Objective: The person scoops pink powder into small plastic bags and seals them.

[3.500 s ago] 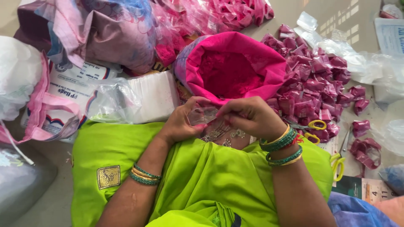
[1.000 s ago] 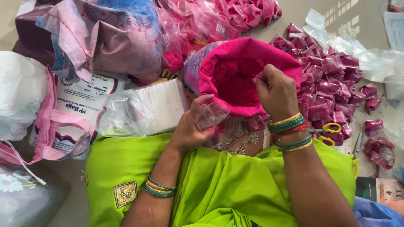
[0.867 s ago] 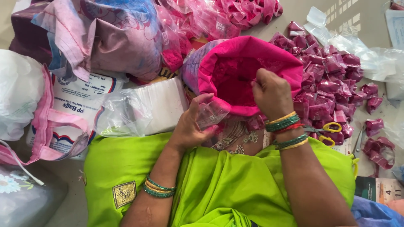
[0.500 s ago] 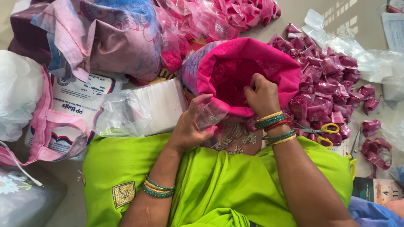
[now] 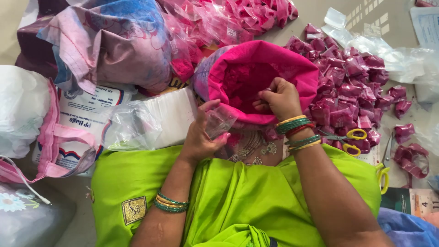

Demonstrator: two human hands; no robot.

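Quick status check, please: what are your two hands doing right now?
Left hand holding a small clear pouch open. Right hand pinching pink powder inside the pink-lined sack. Filled pink packets heaped at right, yellow-handled scissors beside the wrist.

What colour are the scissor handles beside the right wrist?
Yellow; the scissors show best in the head view, right of the right hand.

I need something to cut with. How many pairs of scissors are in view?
2: one yellow-handled pair beside the right wrist, another showing only its yellow handle past the green cloth. More may hide under packets.
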